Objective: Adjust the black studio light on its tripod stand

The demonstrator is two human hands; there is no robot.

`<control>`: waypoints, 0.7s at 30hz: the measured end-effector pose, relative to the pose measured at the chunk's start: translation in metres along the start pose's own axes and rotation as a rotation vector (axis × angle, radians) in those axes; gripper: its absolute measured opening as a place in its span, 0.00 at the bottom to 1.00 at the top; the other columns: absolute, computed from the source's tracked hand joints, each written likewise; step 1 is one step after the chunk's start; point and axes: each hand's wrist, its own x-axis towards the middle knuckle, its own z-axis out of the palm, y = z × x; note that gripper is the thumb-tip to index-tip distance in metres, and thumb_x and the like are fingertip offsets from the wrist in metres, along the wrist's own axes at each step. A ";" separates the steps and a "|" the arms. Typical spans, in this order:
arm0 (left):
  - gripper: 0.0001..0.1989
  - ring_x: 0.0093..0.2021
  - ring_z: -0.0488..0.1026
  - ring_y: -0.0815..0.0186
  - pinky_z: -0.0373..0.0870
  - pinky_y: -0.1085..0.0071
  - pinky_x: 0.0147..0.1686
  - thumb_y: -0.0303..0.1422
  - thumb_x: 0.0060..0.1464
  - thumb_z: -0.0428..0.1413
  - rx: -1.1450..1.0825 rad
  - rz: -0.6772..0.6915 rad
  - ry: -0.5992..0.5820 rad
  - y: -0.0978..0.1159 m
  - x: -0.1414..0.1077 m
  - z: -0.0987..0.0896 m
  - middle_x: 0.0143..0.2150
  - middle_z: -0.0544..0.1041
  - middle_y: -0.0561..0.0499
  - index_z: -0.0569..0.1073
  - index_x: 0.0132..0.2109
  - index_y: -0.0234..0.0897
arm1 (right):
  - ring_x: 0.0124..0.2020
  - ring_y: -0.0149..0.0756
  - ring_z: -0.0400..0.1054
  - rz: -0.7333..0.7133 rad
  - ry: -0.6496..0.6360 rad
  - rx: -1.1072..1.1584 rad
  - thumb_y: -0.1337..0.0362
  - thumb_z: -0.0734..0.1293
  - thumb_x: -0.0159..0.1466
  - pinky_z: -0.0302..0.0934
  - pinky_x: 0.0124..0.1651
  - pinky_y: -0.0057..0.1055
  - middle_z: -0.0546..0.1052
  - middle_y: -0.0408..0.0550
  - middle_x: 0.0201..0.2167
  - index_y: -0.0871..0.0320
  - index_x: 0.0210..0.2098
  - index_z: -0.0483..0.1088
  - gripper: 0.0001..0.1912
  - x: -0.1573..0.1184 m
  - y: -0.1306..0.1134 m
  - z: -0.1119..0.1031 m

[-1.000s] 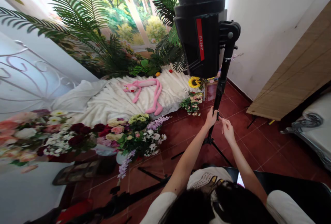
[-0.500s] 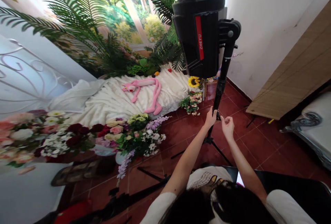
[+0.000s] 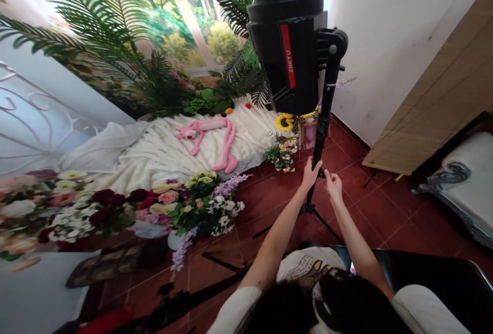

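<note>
A black studio light [image 3: 287, 51] with a red stripe is mounted on top of a black stand [image 3: 319, 141]. My left hand [image 3: 311, 172] is wrapped round the stand's pole, just beside a small clamp [image 3: 321, 172]. Close to the right side of that clamp is my right hand [image 3: 333, 185], its fingers curled and drawn together; whatever they pinch is too small to make out. Below my hands the stand's legs [image 3: 327, 225] spread over the red tiles.
A pink plush figure [image 3: 215, 124] lies on a white fur cloth [image 3: 154, 149]. Flowers [image 3: 200, 203] line its front edge. A second black stand [image 3: 208, 288] lies low at left. At right are a tan panel [image 3: 427, 103] and a white seat [image 3: 470, 180]. Behind my right arm is a black surface [image 3: 431, 277].
The view has shifted slightly, so the light and stand appear a little further left. My left hand stays on the pole, and my right hand remains curled near the clamp.
</note>
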 end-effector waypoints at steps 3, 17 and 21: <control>0.21 0.33 0.73 0.68 0.72 0.70 0.38 0.50 0.56 0.55 0.064 0.008 0.006 0.006 -0.001 0.000 0.34 0.73 0.51 0.67 0.45 0.38 | 0.12 0.24 0.47 0.003 -0.047 0.092 0.36 0.69 0.51 0.43 0.14 0.25 0.52 0.30 0.14 0.51 0.27 0.51 0.31 -0.005 -0.005 -0.001; 0.18 0.48 0.76 0.65 0.71 0.66 0.50 0.46 0.61 0.53 0.153 -0.084 0.042 -0.004 -0.029 -0.024 0.48 0.77 0.44 0.69 0.50 0.37 | 0.15 0.22 0.56 0.273 -0.282 0.259 0.58 0.72 0.47 0.48 0.15 0.21 0.76 0.43 0.22 0.56 0.23 0.61 0.16 -0.040 -0.004 0.007; 0.18 0.44 0.77 0.65 0.75 0.65 0.45 0.44 0.57 0.56 0.132 -0.300 0.147 -0.043 -0.087 -0.074 0.47 0.77 0.42 0.69 0.46 0.35 | 0.15 0.22 0.56 0.323 -0.382 0.254 0.58 0.72 0.46 0.50 0.16 0.20 0.78 0.46 0.23 0.56 0.22 0.59 0.17 -0.050 0.000 0.020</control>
